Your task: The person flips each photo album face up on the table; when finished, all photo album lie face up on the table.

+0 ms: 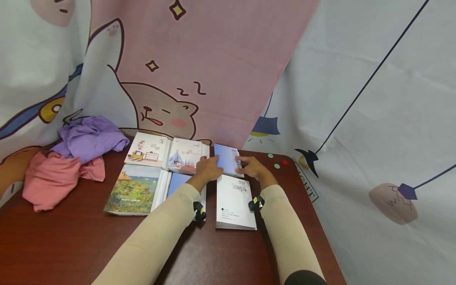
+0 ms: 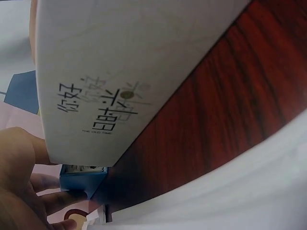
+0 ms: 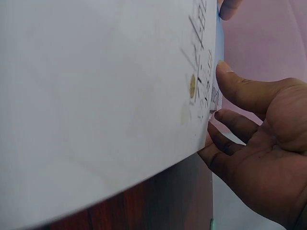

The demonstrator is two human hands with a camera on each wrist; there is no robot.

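At the back of the table, a blue photo album (image 1: 225,158) lies behind a white album (image 1: 233,208) with dark lettering. My left hand (image 1: 209,169) holds the blue album's left side, and its fingers reach along the blue edge (image 2: 79,182) in the left wrist view. From the other side, my right hand (image 1: 255,168) grips the right edge. In the right wrist view its thumb (image 3: 240,88) lies on the cover, with the other fingers curled at the side. The white album's cover (image 3: 96,96) hides much of the blue one there.
To the left sit two illustrated white albums (image 1: 146,148), (image 1: 183,152), a landscape-covered photo album (image 1: 135,190) and another blue album (image 1: 178,180) partly under my left forearm. Purple cloth (image 1: 89,138) and pink cloth (image 1: 53,178) lie far left. Small discs (image 1: 276,166) rest near the right back corner.
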